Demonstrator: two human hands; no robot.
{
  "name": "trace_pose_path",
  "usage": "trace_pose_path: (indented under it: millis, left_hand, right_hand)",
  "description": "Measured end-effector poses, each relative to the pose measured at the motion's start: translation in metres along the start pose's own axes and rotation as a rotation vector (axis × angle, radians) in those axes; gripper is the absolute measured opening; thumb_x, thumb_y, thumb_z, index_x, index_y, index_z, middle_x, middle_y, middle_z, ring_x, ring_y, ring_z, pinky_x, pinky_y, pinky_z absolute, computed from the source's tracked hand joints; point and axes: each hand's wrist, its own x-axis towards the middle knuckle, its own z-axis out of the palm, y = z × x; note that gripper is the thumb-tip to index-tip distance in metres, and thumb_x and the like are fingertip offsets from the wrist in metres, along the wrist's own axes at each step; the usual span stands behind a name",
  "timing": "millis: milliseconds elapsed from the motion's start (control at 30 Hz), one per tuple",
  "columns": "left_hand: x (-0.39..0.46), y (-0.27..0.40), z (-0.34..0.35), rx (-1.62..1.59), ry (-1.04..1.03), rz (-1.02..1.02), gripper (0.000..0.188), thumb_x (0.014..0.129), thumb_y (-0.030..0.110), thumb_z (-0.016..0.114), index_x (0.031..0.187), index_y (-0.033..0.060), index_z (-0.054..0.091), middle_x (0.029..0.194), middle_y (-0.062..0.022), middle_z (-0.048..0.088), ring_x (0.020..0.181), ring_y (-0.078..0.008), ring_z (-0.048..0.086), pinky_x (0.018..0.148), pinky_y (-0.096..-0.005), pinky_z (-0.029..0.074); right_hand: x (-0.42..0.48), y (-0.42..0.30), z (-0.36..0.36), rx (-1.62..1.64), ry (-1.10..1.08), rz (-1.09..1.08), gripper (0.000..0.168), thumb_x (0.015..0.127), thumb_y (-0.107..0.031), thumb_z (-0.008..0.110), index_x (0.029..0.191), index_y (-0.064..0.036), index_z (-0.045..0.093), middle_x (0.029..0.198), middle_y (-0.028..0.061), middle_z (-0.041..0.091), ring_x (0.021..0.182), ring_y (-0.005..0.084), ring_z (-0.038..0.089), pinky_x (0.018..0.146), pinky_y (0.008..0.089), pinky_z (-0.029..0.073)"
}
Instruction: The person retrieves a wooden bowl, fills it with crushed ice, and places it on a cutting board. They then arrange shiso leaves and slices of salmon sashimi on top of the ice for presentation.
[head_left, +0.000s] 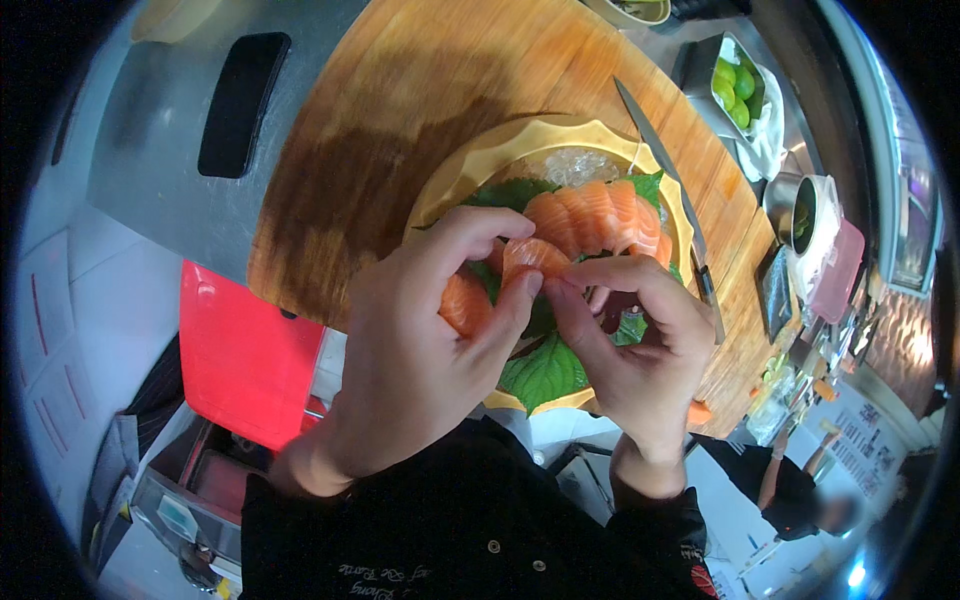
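Observation:
Both hands are over a yellow scalloped-rim bowl (442, 176) on a wooden cutting board. Between the fingertips of my left hand (427, 322) and my right hand (637, 330) is a slice of raw salmon (534, 257). Behind it, overlapping salmon slices (592, 214) form a row on green leaves. Another piece of salmon (463, 304) lies beside my left thumb, partly hidden by the hand. Crushed ice (581, 166) shows at the bowl's far side, and a large serrated leaf (546, 373) lies at the near side.
A long knife (660, 150) lies on the wooden board (397, 97), right of the bowl. Left, a black phone (244, 105) rests on the metal counter. Beyond the board stand a metal container of limes (739, 88) and a round metal pot (784, 206). A co-worker (787, 487) is at lower right.

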Motion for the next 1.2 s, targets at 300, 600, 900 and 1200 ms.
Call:
trace_pose_path:
  millis: [300,600,900,1200]
  left_hand:
    - [0.01,-0.007,0.006,0.181,0.067,0.077,0.022,0.083,-0.001,0.074,0.104,0.0003,0.067,0.088,-0.0072,0.068,0.076,-0.0139,0.061,0.071,-0.0289,0.05]
    - [-0.005,0.01,-0.01,-0.65,-0.092,-0.311,0.052,0.093,0.021,0.053,0.137,-0.0012,0.038,0.118,-0.0219,0.06,0.107,-0.022,0.058,0.096,-0.0351,0.045]
    - [-0.007,0.013,-0.017,-0.428,-0.357,-0.098,0.054,0.098,0.004,0.05,0.146,-0.0019,0.026,0.136,-0.0239,0.05,0.125,-0.0269,0.054,0.109,-0.0377,0.04]
    - [-0.002,0.015,-0.013,-0.412,-0.383,-0.147,0.053,0.099,0.002,0.05,0.147,-0.0007,0.028,0.129,-0.0188,0.054,0.113,-0.0217,0.06,0.095,-0.0331,0.048]
  right_hand:
    - [0.006,0.007,0.009,-0.241,0.096,-0.09,0.017,0.073,0.003,0.08,0.087,-0.003,0.07,0.084,0.0099,0.069,0.074,0.0245,0.066,0.068,0.032,0.051]
    - [-0.007,-0.016,-0.007,0.173,-0.119,-0.001,0.033,0.078,-0.002,0.081,0.108,0.003,0.068,0.102,0.0123,0.07,0.084,0.0149,0.061,0.077,0.0277,0.049]
    - [-0.007,-0.019,-0.007,0.305,-0.232,0.2,0.032,0.083,0.0,0.078,0.112,0.005,0.067,0.103,0.0125,0.07,0.093,0.0154,0.064,0.084,0.0277,0.05]
    - [-0.004,-0.004,-0.009,0.425,-0.219,0.08,0.033,0.084,0.001,0.077,0.114,0.007,0.065,0.103,0.0128,0.069,0.091,0.0159,0.067,0.082,0.0276,0.052]
